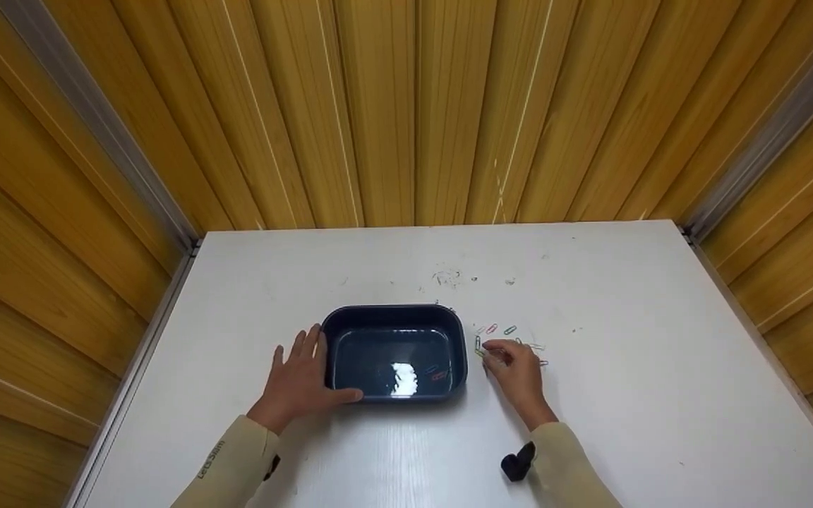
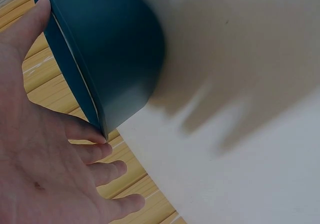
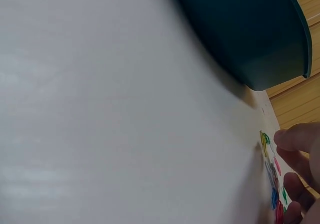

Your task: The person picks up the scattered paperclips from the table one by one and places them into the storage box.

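A dark blue rectangular tray (image 1: 392,315) stands on the white table. My left hand (image 1: 298,386) is spread at its near left corner. In the left wrist view the thumb (image 2: 42,11) and index finger touch the tray's rim, while the other fingers stick out straight. Red and blue paper clips (image 1: 438,376) lie inside the tray. To its right, my right hand (image 1: 517,374) reaches over loose coloured paper clips (image 1: 510,329), thumb and index fingertips close together. Yellow and green clips (image 3: 264,139) lie just beside those fingertips; no clip shows between them.
Dark marks (image 1: 447,276) spot the white table (image 1: 272,275) behind the tray. Wood-patterned panels (image 1: 413,113) enclose the back and sides. A black object (image 1: 517,463) sits by the right sleeve's cuff.
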Motion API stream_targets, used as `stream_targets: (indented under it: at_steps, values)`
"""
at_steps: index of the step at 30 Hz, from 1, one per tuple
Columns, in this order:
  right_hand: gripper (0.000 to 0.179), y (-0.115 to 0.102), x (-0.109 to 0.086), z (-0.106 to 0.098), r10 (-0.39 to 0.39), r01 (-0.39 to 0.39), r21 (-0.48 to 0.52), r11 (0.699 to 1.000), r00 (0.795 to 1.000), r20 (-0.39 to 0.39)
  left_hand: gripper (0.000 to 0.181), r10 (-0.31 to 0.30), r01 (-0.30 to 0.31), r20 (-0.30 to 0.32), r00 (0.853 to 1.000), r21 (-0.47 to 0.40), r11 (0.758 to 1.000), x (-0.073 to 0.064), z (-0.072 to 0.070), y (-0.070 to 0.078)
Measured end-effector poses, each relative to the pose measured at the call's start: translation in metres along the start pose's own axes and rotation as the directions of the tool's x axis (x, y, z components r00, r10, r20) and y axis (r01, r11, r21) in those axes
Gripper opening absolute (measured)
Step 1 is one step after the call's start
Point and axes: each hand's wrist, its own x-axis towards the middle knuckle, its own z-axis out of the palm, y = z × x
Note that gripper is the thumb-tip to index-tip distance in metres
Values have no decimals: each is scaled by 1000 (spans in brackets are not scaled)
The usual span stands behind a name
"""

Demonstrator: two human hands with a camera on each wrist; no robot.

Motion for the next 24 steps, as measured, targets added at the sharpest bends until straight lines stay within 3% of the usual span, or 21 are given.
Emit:
stream_targets:
  at_steps: [24]
  values:
    - [18, 0, 5, 9, -33, 31, -79, 996, 999, -17, 122, 6, -6, 8, 1000, 12, 1000, 0, -2, 1]
